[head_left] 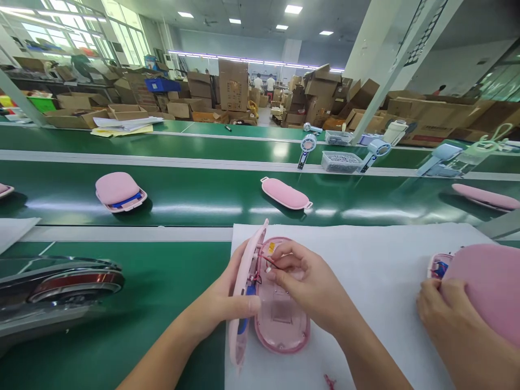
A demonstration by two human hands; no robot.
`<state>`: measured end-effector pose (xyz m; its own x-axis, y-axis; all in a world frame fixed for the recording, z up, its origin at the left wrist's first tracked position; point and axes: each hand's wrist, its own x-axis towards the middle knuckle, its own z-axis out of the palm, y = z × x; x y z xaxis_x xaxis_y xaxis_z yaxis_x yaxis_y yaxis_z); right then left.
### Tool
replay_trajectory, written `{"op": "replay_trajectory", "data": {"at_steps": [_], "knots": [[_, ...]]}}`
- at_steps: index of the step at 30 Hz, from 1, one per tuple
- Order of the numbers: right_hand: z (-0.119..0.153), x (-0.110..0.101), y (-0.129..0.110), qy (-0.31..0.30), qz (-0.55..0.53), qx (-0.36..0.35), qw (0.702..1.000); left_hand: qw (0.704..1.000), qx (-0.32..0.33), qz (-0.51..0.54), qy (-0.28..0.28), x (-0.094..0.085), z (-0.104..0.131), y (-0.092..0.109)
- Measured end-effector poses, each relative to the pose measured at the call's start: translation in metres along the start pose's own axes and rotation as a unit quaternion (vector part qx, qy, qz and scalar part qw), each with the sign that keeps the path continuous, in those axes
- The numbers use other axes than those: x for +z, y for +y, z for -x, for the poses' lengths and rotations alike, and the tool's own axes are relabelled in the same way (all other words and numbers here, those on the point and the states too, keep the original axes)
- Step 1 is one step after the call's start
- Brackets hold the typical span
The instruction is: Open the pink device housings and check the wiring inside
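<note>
My left hand [229,295] grips one half of a pink shell [245,265], which stands on edge with a blue part [251,292] on its inner side. Beside it on white paper lies the other half [282,325], oval, with its hollow side up and a small yellow mark near the top. Thin red and black wires [260,265] run between the halves. Over the upper part of the oval half, my right hand [290,268] pinches a dark wire between thumb and forefinger.
Pink shells [286,193] [117,189] lie on the green belt [195,189] ahead. At right, another person's hand [450,314] holds a pink shell [487,287]. A dark glossy object [60,287] is at left. Small handheld fans [307,145] and a screw tray [341,162] stand behind.
</note>
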<state>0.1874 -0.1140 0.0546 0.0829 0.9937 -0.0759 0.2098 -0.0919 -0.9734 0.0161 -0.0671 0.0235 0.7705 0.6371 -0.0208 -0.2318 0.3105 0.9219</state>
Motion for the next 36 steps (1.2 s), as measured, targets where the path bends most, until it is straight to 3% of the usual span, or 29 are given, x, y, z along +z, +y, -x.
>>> {"op": "replay_trajectory", "data": {"at_steps": [4, 8, 11, 18, 24, 31, 36], "knots": [[0.001, -0.001, -0.001, -0.002, 0.065, -0.024, 0.998, 1.0, 0.002, 0.004, -0.016, 0.0, -0.002, -0.002], [0.0, 0.003, -0.002, 0.026, 0.161, -0.099, 0.982, 1.0, 0.004, 0.004, -0.023, 0.0, -0.001, -0.004], [0.0, 0.007, 0.0, 0.072, 0.133, -0.14, 0.978, 0.999, 0.012, 0.017, -0.026, 0.001, 0.0, -0.005], [0.002, 0.012, 0.002, 0.085, -0.055, 0.011, 0.995, 0.997, 0.058, 0.054, -0.005, 0.008, -0.003, -0.015], [-0.001, 0.01, -0.003, 0.09, -0.11, 0.068, 0.988, 0.997, 0.077, 0.016, 0.025, 0.011, 0.0, -0.02], [0.0, 0.015, -0.002, 0.117, -0.087, 0.05, 0.988, 0.995, 0.066, 0.05, 0.059, -0.006, 0.003, -0.028], [0.001, 0.018, 0.005, 0.081, -0.11, 0.017, 0.991, 0.992, 0.06, 0.081, 0.075, 0.007, 0.004, -0.017]]}}
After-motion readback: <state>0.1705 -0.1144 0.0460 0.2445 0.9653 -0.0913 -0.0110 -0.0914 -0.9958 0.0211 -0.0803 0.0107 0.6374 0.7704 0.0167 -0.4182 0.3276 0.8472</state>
